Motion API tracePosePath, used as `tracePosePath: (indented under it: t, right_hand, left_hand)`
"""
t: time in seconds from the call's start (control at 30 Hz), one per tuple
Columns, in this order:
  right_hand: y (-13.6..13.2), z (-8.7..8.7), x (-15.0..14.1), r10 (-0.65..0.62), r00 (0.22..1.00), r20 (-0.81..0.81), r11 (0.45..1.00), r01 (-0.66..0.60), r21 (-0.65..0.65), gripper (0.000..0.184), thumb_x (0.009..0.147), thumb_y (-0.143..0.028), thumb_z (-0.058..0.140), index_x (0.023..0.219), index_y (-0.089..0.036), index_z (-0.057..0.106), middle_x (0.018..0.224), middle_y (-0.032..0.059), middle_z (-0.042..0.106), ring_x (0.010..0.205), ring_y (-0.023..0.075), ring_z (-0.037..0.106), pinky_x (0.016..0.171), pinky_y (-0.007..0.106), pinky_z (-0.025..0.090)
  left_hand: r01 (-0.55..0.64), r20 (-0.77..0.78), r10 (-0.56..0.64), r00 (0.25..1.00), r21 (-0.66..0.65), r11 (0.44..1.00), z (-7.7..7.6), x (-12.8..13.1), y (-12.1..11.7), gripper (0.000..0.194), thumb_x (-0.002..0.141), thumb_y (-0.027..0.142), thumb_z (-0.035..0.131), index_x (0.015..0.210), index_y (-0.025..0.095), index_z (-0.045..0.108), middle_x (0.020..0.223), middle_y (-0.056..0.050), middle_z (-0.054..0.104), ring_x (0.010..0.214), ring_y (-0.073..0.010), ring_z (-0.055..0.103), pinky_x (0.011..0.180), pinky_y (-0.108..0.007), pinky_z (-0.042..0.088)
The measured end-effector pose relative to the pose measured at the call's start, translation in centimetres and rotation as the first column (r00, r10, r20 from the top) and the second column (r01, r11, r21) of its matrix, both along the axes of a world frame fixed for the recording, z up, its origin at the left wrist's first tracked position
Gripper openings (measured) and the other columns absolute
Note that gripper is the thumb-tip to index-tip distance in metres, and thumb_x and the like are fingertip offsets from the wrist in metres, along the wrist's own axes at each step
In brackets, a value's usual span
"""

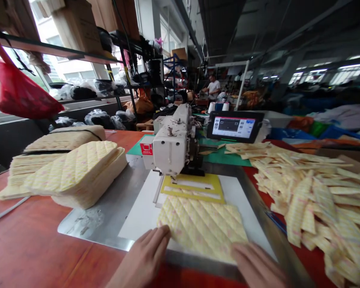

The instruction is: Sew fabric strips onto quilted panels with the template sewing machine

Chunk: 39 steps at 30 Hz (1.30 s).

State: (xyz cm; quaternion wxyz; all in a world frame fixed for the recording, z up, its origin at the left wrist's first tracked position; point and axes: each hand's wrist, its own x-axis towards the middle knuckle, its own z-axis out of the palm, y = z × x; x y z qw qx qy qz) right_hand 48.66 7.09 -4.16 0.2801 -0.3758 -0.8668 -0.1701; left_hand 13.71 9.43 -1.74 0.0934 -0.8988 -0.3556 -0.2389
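Observation:
A pale yellow quilted fabric piece point(202, 226) lies flat on a white plate point(141, 214) in front of a sewing machine head point(171, 152). Its far end reaches the yellow slotted frame point(195, 196) beneath the needle area. At the fabric's near left edge is my left hand point(147, 254), fingers together and closed on the border, thumb hidden. My right hand point(256, 262) grips the near right corner, slightly blurred, with its fingertips over the cloth.
Stacked quilted pieces point(81, 168) stand on the left, beside a strapped bundle point(63, 140). Many loose fabric strips point(312, 192) are heaped on the right. A control screen point(234, 126) stands behind the plate. Further back, a person point(213, 87) is near shelves.

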Motion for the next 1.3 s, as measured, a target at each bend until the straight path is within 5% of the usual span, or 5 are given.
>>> tracePosePath:
  t: [0.13,0.3,0.67,1.0,1.3]
  right_hand:
    - [4.6,-0.2,-2.0,-0.070,0.994,-0.085,0.988,0.057,-0.145,0.037,0.098,-0.004,0.038,0.108,-0.021,0.069,0.097,0.0073,0.073,0.092,0.0204,0.073,0.086,0.031,0.061]
    - [7.3,-1.7,-2.1,-0.050,0.995,-0.082,0.992,0.040,-0.118,0.041,0.097,-0.001,0.039,0.122,-0.018,0.067,0.114,0.0104,0.074,0.107,0.0221,0.071,0.097,0.036,0.061]
    - [7.7,-2.0,-2.4,-0.072,0.983,-0.168,0.982,0.040,-0.187,0.029,0.104,-0.018,0.046,0.123,-0.016,0.068,0.121,0.0115,0.074,0.115,0.0243,0.069,0.103,0.042,0.060]
    - [7.6,-2.0,-2.3,-0.092,0.974,-0.205,0.968,0.039,-0.248,0.027,0.103,-0.022,0.051,0.126,-0.018,0.063,0.122,0.0109,0.069,0.117,0.0245,0.064,0.104,0.041,0.057]
    - [7.3,-1.7,-1.9,-0.185,0.974,-0.129,0.959,0.150,-0.241,0.020,0.100,-0.024,0.057,0.117,-0.023,0.067,0.103,0.0090,0.065,0.100,0.0274,0.062,0.091,0.044,0.051]
  left_hand:
    - [-0.103,0.024,0.105,0.994,-0.086,0.991,-1.9,0.6,4.8,0.026,0.102,0.010,0.041,0.114,0.018,0.063,0.110,-0.011,0.068,0.098,-0.0252,0.069,0.087,-0.038,0.062]
    - [-0.169,0.025,0.175,0.984,-0.153,0.974,-2.2,1.0,8.6,0.027,0.099,0.005,0.040,0.099,0.016,0.065,0.100,-0.011,0.066,0.094,-0.0238,0.065,0.086,-0.039,0.061]
    - [-0.033,0.263,0.122,0.957,-0.319,0.947,-3.1,-0.2,7.5,0.038,0.098,0.003,0.042,0.124,0.021,0.062,0.122,-0.011,0.065,0.114,-0.0237,0.063,0.100,-0.040,0.057]
    - [-0.110,0.194,0.164,0.967,-0.259,0.959,-2.6,-0.1,7.0,0.034,0.100,0.008,0.042,0.126,0.016,0.062,0.121,-0.014,0.062,0.110,-0.0248,0.059,0.096,-0.042,0.057]
    - [-0.137,0.176,0.195,0.965,-0.294,0.946,-2.0,0.0,6.8,0.030,0.101,0.011,0.040,0.123,0.018,0.060,0.124,-0.012,0.064,0.112,-0.0252,0.058,0.099,-0.043,0.053]
